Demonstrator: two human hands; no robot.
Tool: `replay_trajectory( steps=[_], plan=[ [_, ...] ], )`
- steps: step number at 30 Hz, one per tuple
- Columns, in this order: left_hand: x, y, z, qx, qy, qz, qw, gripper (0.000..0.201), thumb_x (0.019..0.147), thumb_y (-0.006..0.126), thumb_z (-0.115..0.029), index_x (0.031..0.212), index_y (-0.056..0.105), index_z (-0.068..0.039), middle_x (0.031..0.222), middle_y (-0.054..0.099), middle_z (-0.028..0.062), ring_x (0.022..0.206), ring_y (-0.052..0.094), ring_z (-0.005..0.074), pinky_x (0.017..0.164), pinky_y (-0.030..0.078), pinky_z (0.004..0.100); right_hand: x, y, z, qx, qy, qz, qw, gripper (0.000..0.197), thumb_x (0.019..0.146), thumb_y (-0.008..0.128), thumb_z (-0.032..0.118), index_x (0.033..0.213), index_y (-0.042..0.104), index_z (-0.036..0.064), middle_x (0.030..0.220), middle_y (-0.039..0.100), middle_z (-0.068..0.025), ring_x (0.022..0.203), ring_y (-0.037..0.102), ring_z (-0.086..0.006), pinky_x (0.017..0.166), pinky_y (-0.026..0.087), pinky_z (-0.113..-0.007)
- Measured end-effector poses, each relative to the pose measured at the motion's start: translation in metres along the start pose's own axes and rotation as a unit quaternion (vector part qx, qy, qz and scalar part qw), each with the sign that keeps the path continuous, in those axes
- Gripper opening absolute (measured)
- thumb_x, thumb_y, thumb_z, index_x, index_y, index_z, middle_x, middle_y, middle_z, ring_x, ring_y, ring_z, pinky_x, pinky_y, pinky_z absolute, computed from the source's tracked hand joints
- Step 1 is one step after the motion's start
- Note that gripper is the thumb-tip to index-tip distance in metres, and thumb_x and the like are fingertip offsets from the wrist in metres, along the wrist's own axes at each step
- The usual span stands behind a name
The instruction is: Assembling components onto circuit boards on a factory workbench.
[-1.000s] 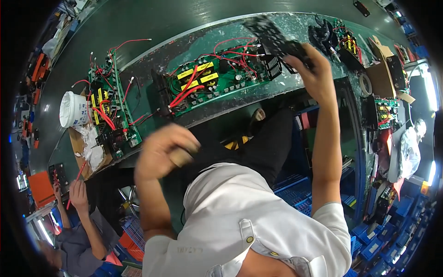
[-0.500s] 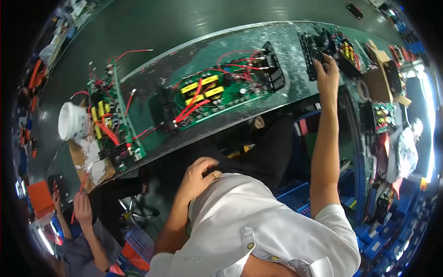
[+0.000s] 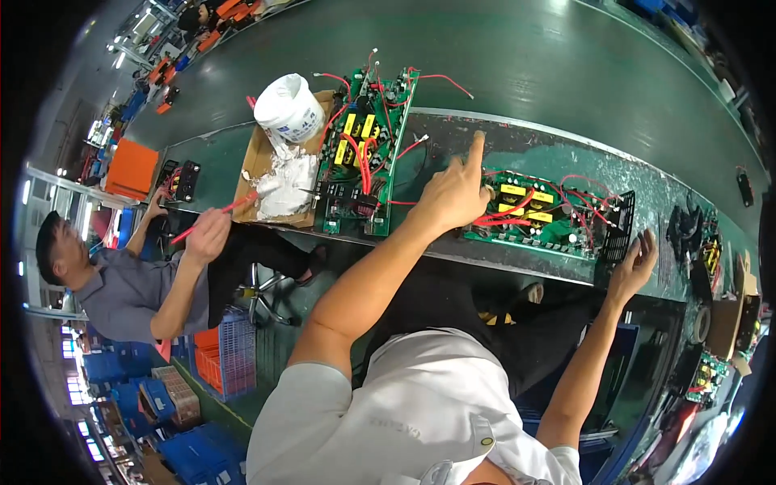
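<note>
My left hand (image 3: 453,194) is over the left end of a green circuit board (image 3: 533,210) with yellow transformers and red wires. Its index finger is stretched out and the other fingers curl, with nothing visible in them. The board's left end is hidden behind it. My right hand (image 3: 634,265) is open beside the black slotted end panel (image 3: 620,222) at the board's right end. Whether it touches the panel, I cannot tell. A second similar board (image 3: 360,153) lies lengthwise away from me, to the left of my left hand.
At left, a cardboard tray (image 3: 257,166) holds white paste (image 3: 287,186) and a tilted white tub (image 3: 288,109). A co-worker's hand (image 3: 208,236) holds a red stick (image 3: 190,234) over it. Black parts (image 3: 685,230), a tape roll (image 3: 702,323) and a cardboard box (image 3: 729,319) stand at right.
The view has swung left. My left hand has risen from my lap to the board's left end. My right hand has left the black parts at the right for the board's end panel.
</note>
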State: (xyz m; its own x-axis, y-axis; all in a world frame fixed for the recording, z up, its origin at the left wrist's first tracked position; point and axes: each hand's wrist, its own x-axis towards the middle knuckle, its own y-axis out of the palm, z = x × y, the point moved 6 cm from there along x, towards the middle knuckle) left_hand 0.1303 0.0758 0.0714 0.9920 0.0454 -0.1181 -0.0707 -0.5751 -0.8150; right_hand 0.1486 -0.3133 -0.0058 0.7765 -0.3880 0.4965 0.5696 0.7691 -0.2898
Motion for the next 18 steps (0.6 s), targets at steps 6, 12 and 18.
replay_trajectory(
  steps=[6, 12, 18],
  plan=[
    [0.013, 0.004, -0.004, 0.019, 0.022, 0.034, 0.999, 0.086, 0.085, 0.063, -0.023, 0.156, 0.016, -0.015, 0.109, 0.062, 0.035, 0.106, 0.059, 0.0509, 0.097, 0.045, 0.054, -0.001, -0.009, -0.008, -0.002, 0.013, 0.007, 1.0, 0.03, 0.101, 0.054, 0.01, 0.129, 0.055, -0.0018, 0.125, 0.062, -0.0128, 0.114, 0.059, -0.0197, 0.097, 0.045, -0.03],
    [0.016, -0.005, -0.002, -0.04, 0.014, -0.032, 0.999, 0.078, 0.08, 0.067, -0.022, 0.151, 0.033, -0.019, 0.094, 0.068, 0.0294, 0.094, 0.065, 0.0473, 0.087, 0.05, 0.0537, -0.002, -0.008, -0.013, 0.057, 0.039, 0.0, 0.998, 0.029, 0.1, 0.054, 0.008, 0.128, 0.057, -0.0021, 0.12, 0.064, -0.0128, 0.11, 0.06, -0.0174, 0.097, 0.046, -0.029],
    [0.054, -0.022, -0.016, -0.031, 0.098, -0.128, 0.986, 0.073, 0.08, 0.065, -0.021, 0.149, 0.039, -0.018, 0.097, 0.068, 0.0282, 0.095, 0.065, 0.0452, 0.085, 0.051, 0.0496, -0.002, -0.011, -0.008, 0.092, 0.079, -0.005, 0.993, 0.028, 0.101, 0.051, 0.007, 0.127, 0.056, -0.0019, 0.118, 0.064, -0.0119, 0.101, 0.064, -0.0174, 0.089, 0.051, -0.029]
  ],
)
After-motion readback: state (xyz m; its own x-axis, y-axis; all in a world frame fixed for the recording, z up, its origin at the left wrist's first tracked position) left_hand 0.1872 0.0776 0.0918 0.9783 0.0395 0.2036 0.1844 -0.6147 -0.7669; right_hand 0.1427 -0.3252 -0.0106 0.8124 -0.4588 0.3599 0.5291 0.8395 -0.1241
